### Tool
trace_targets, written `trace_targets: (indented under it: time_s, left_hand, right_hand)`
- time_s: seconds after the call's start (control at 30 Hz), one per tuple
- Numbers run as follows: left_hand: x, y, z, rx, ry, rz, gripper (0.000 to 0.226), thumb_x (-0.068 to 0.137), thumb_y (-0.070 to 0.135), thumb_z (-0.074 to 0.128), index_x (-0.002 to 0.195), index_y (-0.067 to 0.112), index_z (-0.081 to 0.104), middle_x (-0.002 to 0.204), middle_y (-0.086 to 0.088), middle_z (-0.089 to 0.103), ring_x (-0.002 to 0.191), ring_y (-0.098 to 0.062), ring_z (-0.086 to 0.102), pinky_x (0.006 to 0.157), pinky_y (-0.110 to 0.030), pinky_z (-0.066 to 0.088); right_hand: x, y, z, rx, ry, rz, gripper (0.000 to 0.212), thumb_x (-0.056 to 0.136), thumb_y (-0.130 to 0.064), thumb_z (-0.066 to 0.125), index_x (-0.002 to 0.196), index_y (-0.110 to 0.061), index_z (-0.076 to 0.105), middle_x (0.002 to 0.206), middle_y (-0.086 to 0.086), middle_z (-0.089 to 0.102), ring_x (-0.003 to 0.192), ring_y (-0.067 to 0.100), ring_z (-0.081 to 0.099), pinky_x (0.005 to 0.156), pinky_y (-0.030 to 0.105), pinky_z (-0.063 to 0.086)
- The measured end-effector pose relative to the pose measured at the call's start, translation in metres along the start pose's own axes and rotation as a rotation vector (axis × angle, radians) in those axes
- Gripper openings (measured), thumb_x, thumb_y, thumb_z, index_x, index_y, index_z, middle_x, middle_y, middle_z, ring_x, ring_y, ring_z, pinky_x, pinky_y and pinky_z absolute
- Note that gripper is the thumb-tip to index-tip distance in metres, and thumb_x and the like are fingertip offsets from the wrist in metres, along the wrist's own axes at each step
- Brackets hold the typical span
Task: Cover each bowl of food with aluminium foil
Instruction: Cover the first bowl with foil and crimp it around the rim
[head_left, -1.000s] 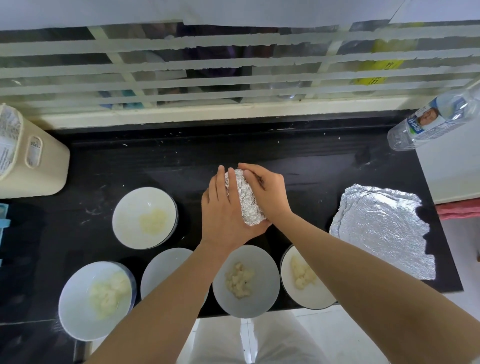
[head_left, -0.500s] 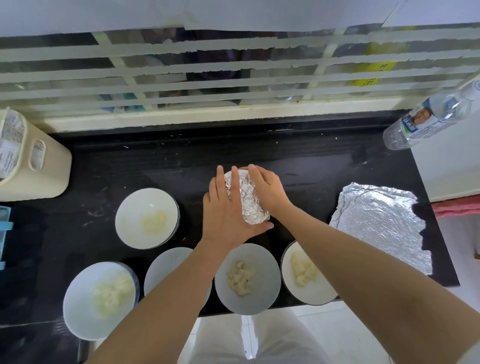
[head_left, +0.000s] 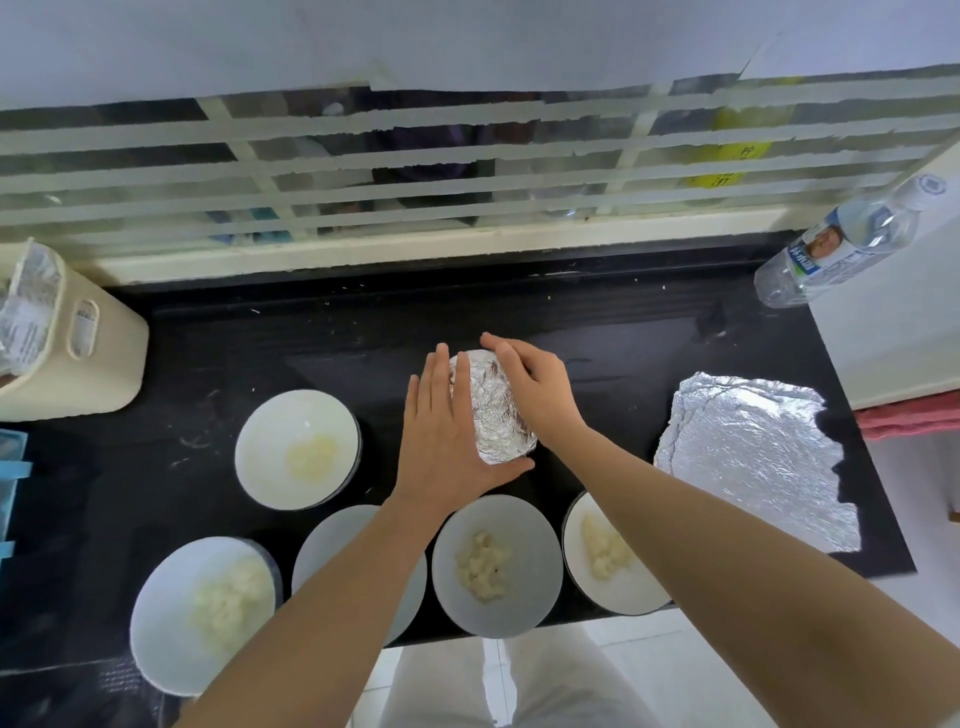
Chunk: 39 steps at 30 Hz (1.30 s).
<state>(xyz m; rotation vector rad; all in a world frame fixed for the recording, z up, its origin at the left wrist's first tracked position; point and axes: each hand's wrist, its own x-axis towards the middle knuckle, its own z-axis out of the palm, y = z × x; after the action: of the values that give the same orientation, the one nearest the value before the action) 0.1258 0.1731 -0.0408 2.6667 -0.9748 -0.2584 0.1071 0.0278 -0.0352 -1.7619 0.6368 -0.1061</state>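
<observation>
The wrapped bowl (head_left: 496, 410) sits between the hands; the left hand (head_left: 447, 436) presses its side, fingers straight; the right hand (head_left: 535, 384) curls round its other side; spare foil sheets (head_left: 753, 457) lie off to the right, nearer the right hand.
</observation>
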Motion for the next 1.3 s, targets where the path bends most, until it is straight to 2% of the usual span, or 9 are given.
trace_targets:
  time_s: [0.13,0.27,0.4,0.5,0.67,0.87,1.0,1.1,1.3]
  left_hand:
    - [0.002,-0.001,0.007,-0.029,0.027,-0.011,0.130,0.063,0.087,0.050,0.152,-0.004,0.024,0.160,-0.024,0.020,0.145,-0.038,0.028,0.117,-0.046,0.031]
    - [0.002,0.000,0.009,-0.036,0.045,-0.016,0.129,0.063,0.086,0.052,0.151,-0.004,0.024,0.159,-0.024,0.021,0.142,-0.039,0.030,0.115,-0.046,0.033]
    - [0.003,0.001,0.009,0.006,0.017,-0.023,0.131,0.062,0.087,0.053,0.151,-0.004,0.024,0.159,-0.025,0.021,0.140,-0.040,0.031,0.114,-0.047,0.034]
    - [0.003,0.004,0.006,0.043,-0.041,-0.055,0.139,0.059,0.093,0.048,0.154,-0.002,0.014,0.161,-0.024,0.014,0.144,-0.039,0.026,0.116,-0.047,0.031]
    - [0.003,0.001,-0.003,0.098,-0.054,-0.026,0.140,0.057,0.100,0.034,0.156,0.004,0.005,0.162,-0.026,0.004,0.151,-0.040,0.010,0.119,-0.059,0.013]
    - [0.014,0.003,-0.010,0.167,-0.035,0.152,0.120,0.064,0.094,0.036,0.157,0.019,0.020,0.166,-0.011,0.006,0.151,-0.041,0.006,0.114,-0.070,0.012]
    - [0.023,0.008,-0.002,0.201,-0.102,0.136,0.109,0.066,0.090,0.038,0.156,0.034,0.012,0.167,-0.002,0.003,0.151,-0.038,0.004,0.111,-0.069,0.022]
    - [0.023,0.010,0.002,0.198,-0.079,0.082,0.104,0.067,0.086,0.037,0.155,0.033,0.019,0.165,-0.002,0.014,0.149,-0.037,0.016,0.099,-0.061,0.037]
    - [0.023,0.011,0.003,0.184,0.001,-0.029,0.099,0.070,0.081,0.035,0.155,0.031,0.024,0.163,-0.001,0.020,0.144,-0.036,0.025,0.092,-0.056,0.041]
  right_hand:
    - [0.004,0.007,0.006,0.025,0.035,0.074,0.030,0.100,-0.027,0.046,0.116,-0.019,0.069,0.104,-0.006,0.071,0.087,0.000,0.060,0.073,0.012,0.043]
    - [0.007,0.012,0.008,0.053,0.045,0.112,0.029,0.100,-0.025,0.044,0.110,-0.019,0.071,0.098,-0.008,0.070,0.088,0.003,0.062,0.073,0.018,0.046]
    - [0.010,0.014,0.006,0.067,0.017,0.118,0.030,0.101,-0.026,0.043,0.107,-0.021,0.072,0.085,-0.003,0.070,0.067,-0.002,0.056,0.064,0.019,0.045]
    - [0.014,0.013,0.002,0.097,-0.078,0.194,0.031,0.100,-0.037,0.042,0.106,-0.030,0.072,0.096,0.013,0.070,0.079,0.015,0.057,0.074,0.038,0.050]
    - [0.022,0.006,-0.015,0.038,-0.182,0.233,0.039,0.102,-0.040,0.036,0.133,-0.026,0.055,0.133,-0.003,0.058,0.121,0.011,0.052,0.108,0.035,0.039]
    - [-0.005,0.016,-0.037,0.050,0.181,0.170,0.030,0.101,-0.024,0.041,0.122,-0.018,0.062,0.113,-0.007,0.066,0.108,0.009,0.061,0.103,0.036,0.047]
    - [-0.032,0.021,-0.030,0.058,0.171,0.145,0.031,0.100,-0.021,0.044,0.122,-0.017,0.065,0.117,-0.008,0.067,0.110,0.005,0.060,0.101,0.033,0.048]
    - [-0.044,0.023,-0.019,0.145,0.168,0.180,0.032,0.099,-0.024,0.048,0.126,-0.020,0.064,0.122,-0.008,0.067,0.113,0.005,0.059,0.101,0.031,0.049]
    - [-0.035,0.019,0.001,0.306,0.151,0.252,0.032,0.100,-0.025,0.046,0.128,-0.023,0.062,0.124,-0.008,0.065,0.112,0.005,0.061,0.096,0.029,0.052]
